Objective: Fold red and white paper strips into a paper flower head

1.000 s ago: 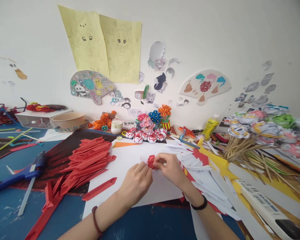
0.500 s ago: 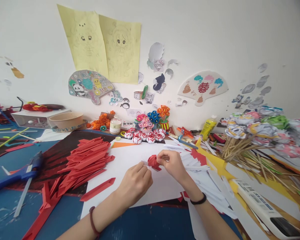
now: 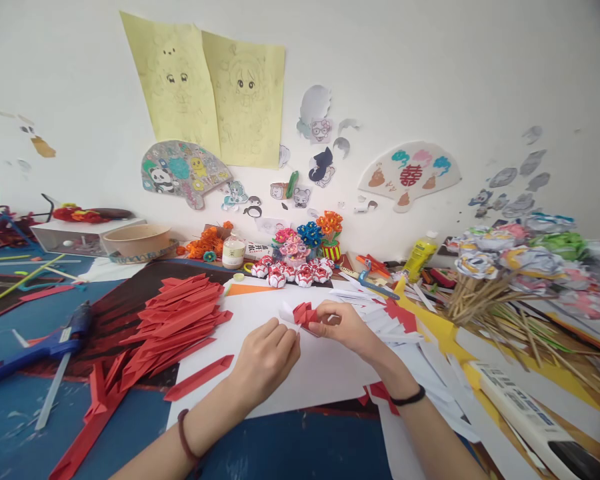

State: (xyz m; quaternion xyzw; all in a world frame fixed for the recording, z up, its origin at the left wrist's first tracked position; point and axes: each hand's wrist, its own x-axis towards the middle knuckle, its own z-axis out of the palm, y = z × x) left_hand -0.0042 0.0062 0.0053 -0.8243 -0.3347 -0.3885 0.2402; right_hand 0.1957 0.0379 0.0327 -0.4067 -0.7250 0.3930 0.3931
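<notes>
A small red folded paper flower [image 3: 303,313] is between my hands, above a white sheet [image 3: 325,373]. My right hand [image 3: 347,330] pinches the flower's right side between thumb and fingers. A white folded paper piece [image 3: 287,313] stands against the flower's left side. My left hand [image 3: 269,357] is closed, with its fingertips at the lower end of that white piece. The back of the hand hides part of that grip. Left of my left hand lies a single red folded strip [image 3: 200,378], close to a heap of red folded strips [image 3: 180,320].
A blue glue gun [image 3: 63,340] lies at the left. White folded strips [image 3: 430,373] and a white-and-black device [image 3: 530,413] are at the right. Red-and-white paper flowers [image 3: 290,272] line the back, near a yellow bottle [image 3: 421,257]. Paper flowers on sticks [image 3: 480,293] stand far right.
The red flower has turned and shifted slightly left and up, and the white piece beside it now shows more. My left hand has moved slightly left; my right fingers have lowered around the flower.
</notes>
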